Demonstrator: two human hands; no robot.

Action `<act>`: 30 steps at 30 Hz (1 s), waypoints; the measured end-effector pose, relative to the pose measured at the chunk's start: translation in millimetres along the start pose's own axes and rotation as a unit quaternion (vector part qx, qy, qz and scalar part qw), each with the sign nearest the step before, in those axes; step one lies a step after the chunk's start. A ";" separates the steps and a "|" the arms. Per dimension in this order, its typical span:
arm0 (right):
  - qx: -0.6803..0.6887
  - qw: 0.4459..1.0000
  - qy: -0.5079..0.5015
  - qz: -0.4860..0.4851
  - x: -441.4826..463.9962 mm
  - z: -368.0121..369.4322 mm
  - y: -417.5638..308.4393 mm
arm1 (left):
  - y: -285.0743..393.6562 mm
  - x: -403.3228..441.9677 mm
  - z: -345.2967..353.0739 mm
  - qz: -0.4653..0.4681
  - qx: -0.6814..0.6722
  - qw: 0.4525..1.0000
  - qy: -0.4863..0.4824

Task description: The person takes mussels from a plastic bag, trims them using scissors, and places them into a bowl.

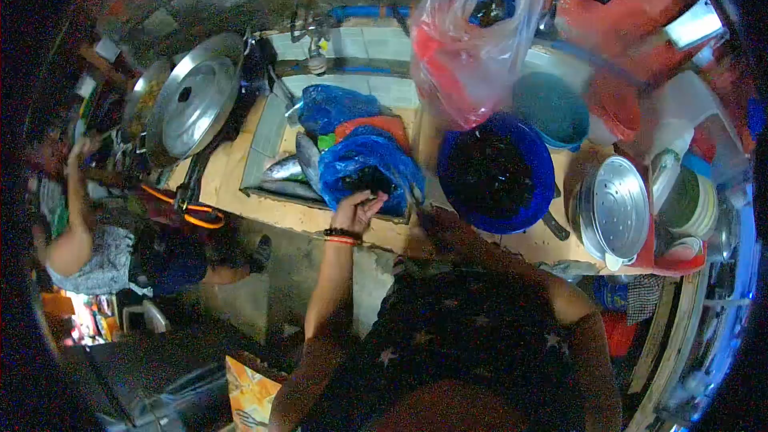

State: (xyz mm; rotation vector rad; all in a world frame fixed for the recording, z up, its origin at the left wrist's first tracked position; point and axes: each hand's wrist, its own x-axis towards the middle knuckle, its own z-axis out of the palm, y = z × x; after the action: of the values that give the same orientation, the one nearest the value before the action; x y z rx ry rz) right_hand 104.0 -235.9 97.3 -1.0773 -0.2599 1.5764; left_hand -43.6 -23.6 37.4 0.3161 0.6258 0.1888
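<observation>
A crumpled blue plastic bag (376, 152) lies with its mouth toward me on the counter, and dark contents I cannot make out show inside. My left hand (360, 212), with a dark beaded bracelet and a red band at the wrist, is at the near edge of its mouth. The fingers are loosely curved and apart, with nothing plainly held. To the right of the bag, my right hand (426, 222) is dark and blurred, its fingers unclear. Silvery fish (286, 170) lie to the left, beside another blue bag (338, 108).
A blue basin (448, 184) with dark contents stands right of the bags, with a knife handle (556, 226) beside it. A clear plastic bag (472, 56) hangs above. Metal strainer (620, 200) and dishes stand right; large metal lid (196, 104) left. Another person (88, 252) is at far left.
</observation>
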 end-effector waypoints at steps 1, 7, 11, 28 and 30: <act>-0.397 0.913 0.024 -0.089 5.9 11.5 -4.6 | -5.6 -1.2 -0.5 0.006 -0.003 1.000 0.002; -0.563 0.782 0.018 -0.267 14.3 30.2 2.1 | -38.7 -12.9 41.0 0.267 -0.114 0.957 -0.018; -0.572 0.758 0.025 -0.313 39.3 22.8 22.3 | -28.1 -31.2 50.7 0.216 -0.161 0.957 -0.105; -0.356 0.926 0.016 -0.123 44.2 -0.5 31.9 | -43.0 -32.4 59.6 0.136 -0.095 0.969 -0.182; -0.220 0.973 0.000 -0.068 42.5 3.2 32.9 | -42.9 -23.7 51.6 0.160 -0.103 0.967 -0.168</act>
State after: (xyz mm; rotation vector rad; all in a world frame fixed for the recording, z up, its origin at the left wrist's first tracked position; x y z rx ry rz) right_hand 82.9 -208.5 56.2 -1.3654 -0.6928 1.4292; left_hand -28.1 -82.0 74.9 0.2397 0.2120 0.4960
